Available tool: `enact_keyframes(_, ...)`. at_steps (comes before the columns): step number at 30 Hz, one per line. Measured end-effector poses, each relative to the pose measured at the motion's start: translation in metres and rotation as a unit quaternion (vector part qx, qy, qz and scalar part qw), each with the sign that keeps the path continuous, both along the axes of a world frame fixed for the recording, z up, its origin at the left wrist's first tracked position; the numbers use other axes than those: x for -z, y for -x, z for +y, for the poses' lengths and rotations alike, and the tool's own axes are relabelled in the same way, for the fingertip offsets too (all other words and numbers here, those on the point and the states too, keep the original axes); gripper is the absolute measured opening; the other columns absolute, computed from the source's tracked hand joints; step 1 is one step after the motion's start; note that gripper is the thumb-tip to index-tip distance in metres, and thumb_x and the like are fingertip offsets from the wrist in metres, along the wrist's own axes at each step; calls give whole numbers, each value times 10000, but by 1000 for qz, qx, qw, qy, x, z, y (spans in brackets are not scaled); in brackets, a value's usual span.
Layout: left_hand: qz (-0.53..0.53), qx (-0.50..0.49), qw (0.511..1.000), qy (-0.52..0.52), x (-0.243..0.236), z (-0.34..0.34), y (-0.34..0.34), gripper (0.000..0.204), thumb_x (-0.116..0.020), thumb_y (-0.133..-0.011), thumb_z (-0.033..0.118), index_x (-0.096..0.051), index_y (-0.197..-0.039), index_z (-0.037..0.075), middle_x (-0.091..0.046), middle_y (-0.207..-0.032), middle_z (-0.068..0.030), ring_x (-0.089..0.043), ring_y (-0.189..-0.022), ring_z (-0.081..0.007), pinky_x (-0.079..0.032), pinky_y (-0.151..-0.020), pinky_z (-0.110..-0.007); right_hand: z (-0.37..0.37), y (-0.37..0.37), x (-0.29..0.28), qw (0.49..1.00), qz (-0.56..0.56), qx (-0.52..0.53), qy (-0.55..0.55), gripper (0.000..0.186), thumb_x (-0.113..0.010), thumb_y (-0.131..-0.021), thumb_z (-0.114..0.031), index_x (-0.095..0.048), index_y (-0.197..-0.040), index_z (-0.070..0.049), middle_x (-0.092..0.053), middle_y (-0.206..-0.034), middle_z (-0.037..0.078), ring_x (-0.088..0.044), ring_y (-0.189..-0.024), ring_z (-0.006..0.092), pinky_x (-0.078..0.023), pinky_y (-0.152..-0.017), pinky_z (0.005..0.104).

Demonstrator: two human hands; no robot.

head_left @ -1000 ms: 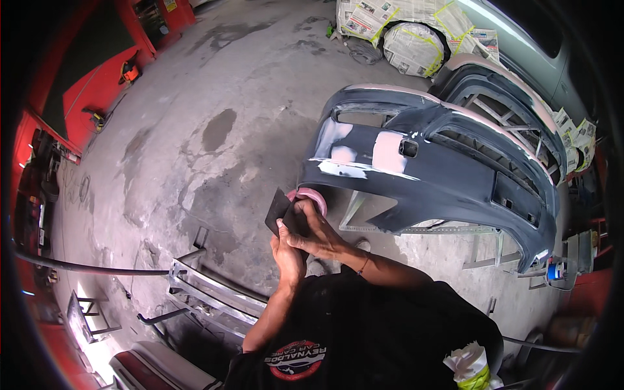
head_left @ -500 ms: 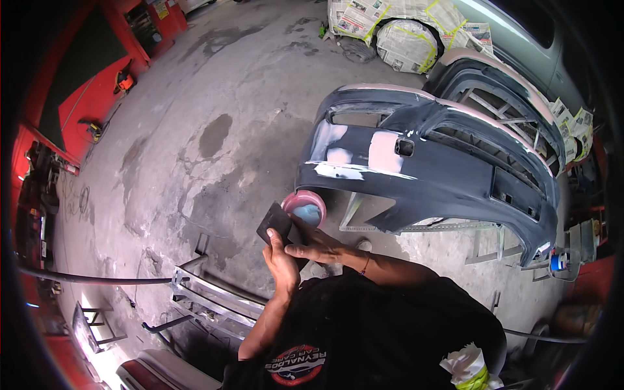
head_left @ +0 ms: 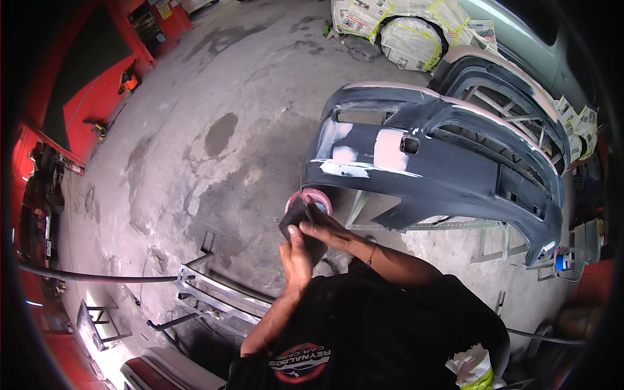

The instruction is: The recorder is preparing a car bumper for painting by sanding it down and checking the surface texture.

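Observation:
A piece of black sandpaper (head_left: pixel 296 217), seemingly folded, is held between my two hands above the floor. My left hand (head_left: pixel 297 260) grips its near edge, the thumb laid along the sheet. Closed on its right side is my right hand (head_left: pixel 328 233), with some fingers hidden behind the sheet. Just beyond them stands a pink bucket (head_left: pixel 318 194) with something light blue inside, partly covered by the sandpaper and my fingers. To the right, a dark bumper (head_left: pixel 455 159) with pink and white filler patches rests on a metal stand (head_left: pixel 448 226).
Behind it is a second bumper (head_left: pixel 543 97), near a car with a newspaper-masked wheel (head_left: pixel 411 44). A metal frame (head_left: pixel 224 286) stands close on my left, a dark hose (head_left: pixel 110 279) reaching it. A blue container (head_left: pixel 562 262) sits far right.
Both hands have shifted slightly right with the sandpaper, which now looks more folded and narrower and covers more of the bucket. The whole view has moved a little.

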State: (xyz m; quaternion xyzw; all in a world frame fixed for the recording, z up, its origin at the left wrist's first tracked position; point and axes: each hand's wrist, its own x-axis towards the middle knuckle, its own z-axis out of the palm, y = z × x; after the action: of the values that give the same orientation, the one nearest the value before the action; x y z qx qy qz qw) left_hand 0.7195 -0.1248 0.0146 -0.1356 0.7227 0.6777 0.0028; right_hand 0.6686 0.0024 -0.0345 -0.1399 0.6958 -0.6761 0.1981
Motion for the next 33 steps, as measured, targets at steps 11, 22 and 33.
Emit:
enact_keyframes(11, 35, -138, 980, -141, 14, -42, 42, 448, -468, -989, 375, -612, -1022, -48, -652, -953, -119, -611, -878, -190, -511, -739, -336, 16, -17, -41, 995, -61, -59, 58, 589, -599, -903, -333, -422, -1315, 48, -461, -1338, 216, -425, -1279, 270, -395, -1004, 366)
enact_keyframes(22, -18, -62, 855, -515, 65, -77, 36, 424, -448, -974, 487, -527, -1239, 165, -359, -588, 59, -227, -398, -53, -171, -376, -205, 19, -50, -86, 892, 383, 156, -183, 343, -659, -748, -10, -669, -1084, -76, -660, -886, 83, -623, -690, 215, -496, -637, 346)
enact_keyframes(33, 0, 188, 778, -599, 24, -78, 27, 680, -378, -965, 524, -417, -1351, -34, -506, -1312, -238, -548, -1145, -371, -463, -985, -484, -23, -58, -64, 840, 500, -97, -187, 762, -720, -631, -89, -504, -1357, -177, -450, -1423, 65, -402, -1295, 355, -330, -1072, 521)
